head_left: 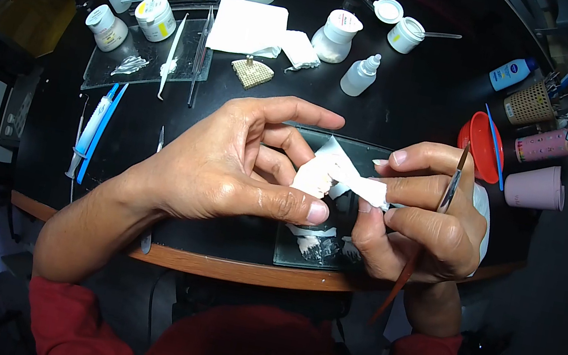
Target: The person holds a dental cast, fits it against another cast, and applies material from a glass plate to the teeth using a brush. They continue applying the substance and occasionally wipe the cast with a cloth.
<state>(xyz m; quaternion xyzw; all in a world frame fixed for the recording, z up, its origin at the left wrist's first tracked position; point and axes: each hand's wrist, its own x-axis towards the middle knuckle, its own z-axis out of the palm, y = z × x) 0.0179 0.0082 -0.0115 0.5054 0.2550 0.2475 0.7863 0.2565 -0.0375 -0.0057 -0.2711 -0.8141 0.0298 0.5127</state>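
My left hand (215,158) is closed on a small cream-white piece that looks like a dental cast (311,180), gripped between thumb and fingers with the index finger stretched out above it. A folded white tissue (367,190) is pinched by the fingertips of my right hand (428,222), and its other end touches the piece. A thin brush (453,181) with a reddish-brown handle also rests among the right fingers, bristles upward. Beneath both hands lies a glass slab (286,252) with smeared white paste (310,245).
Behind the hands are a honeycomb tray (252,74), a dropper bottle (360,75), powder jars (336,37) and tissues (248,27). Leftward, another glass slab (110,67) holds paste and tools; a syringe (89,132) lies nearer. Rightward stand a red bowl (477,147) and pink cups (537,186).
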